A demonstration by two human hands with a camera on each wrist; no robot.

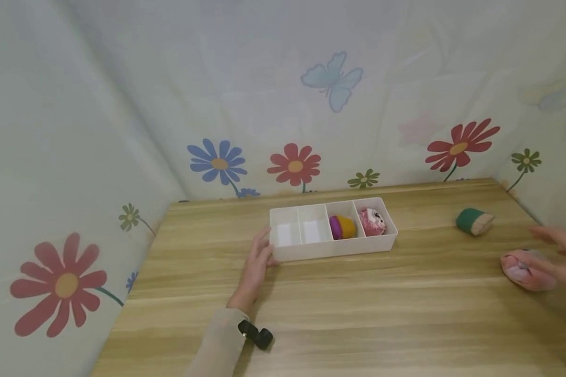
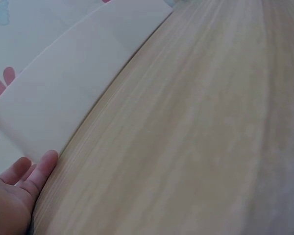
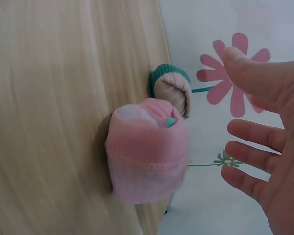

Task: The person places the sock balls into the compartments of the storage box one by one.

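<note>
Pink rolled sock [image 1: 523, 269] lies on the wooden table [image 1: 358, 314] at the far right, near the front-right edge. In the right wrist view [image 3: 147, 156] it shows a ribbed pink cuff with a pale patch and a small teal spot on top. Right hand [image 1: 563, 256] is just beside it, fingers straight and spread, holding nothing; head view cannot settle whether the fingertips touch the sock, and the wrist view [image 3: 264, 161] shows a gap between palm and sock.

Green and beige rolled sock [image 1: 474, 221] sits just behind the pink one, nearer the back wall, apart from it in the head view; also visible at [image 3: 172, 90].

White 4-compartment tray [image 1: 339, 246] is mid-table, well apart to the left of both socks. 2 left compartments hold nothing; 3rd holds a purple and yellow rolled sock [image 1: 341, 226]; the rightmost holds a pink and white patterned rolled sock [image 1: 371, 221].

Left hand [image 1: 259, 259] rests against the tray's front-left corner, fingers relaxed and extended, not curled round anything; left wrist view shows fingertips [image 2: 41, 169] at the tray wall [image 2: 73, 93].

Nothing stands between right hand and pink sock. Floral-print cloth [image 1: 217, 104] backs and flanks the table.
</note>
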